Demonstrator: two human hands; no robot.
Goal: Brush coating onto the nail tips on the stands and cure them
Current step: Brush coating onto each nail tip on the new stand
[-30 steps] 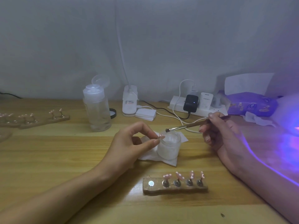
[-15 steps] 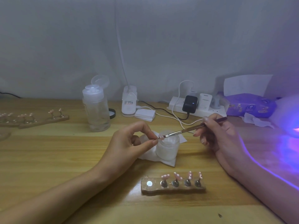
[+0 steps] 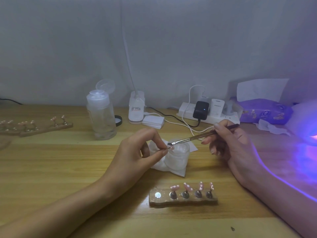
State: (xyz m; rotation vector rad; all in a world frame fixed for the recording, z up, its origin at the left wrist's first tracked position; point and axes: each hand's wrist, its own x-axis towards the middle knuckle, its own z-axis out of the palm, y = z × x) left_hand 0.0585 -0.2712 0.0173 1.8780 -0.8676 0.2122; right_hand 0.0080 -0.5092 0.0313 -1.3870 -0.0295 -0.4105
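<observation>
The left hand (image 3: 137, 152) pinches one small pink nail tip (image 3: 171, 148) by its little holder, between the thumb and first finger. It holds the tip up off the table (image 3: 51, 169), right over the open jar (image 3: 178, 158). I think this is so drips fall back in, and so the tip can be turned to face the brush (image 3: 193, 138).

The right hand (image 3: 229, 143) holds the brush like a pencil, with its fingers curled round the dark handle. That grip is good for small, careful strokes. The brush hairs are very near the nail tip, just above it. I cannot tell if they touch.

The jar sits between the two hands on a white cloth (image 3: 176, 171). The cloth is likely there to catch spills.

Below the hands, closer to the person, lies a wooden stand (image 3: 183, 200) with four pink nail tips (image 3: 175, 187) on it. The spot at its left-hand end is bare and shows a shiny round dot (image 3: 157, 195). I guess the held tip goes back there. The stand is close, so swapping tips is easy.

Out past the right hand, a lamp (image 3: 305, 121) glows purple. It looks ready for curing. Far out past the left hand lie more stands (image 3: 46, 127) with tips.
</observation>
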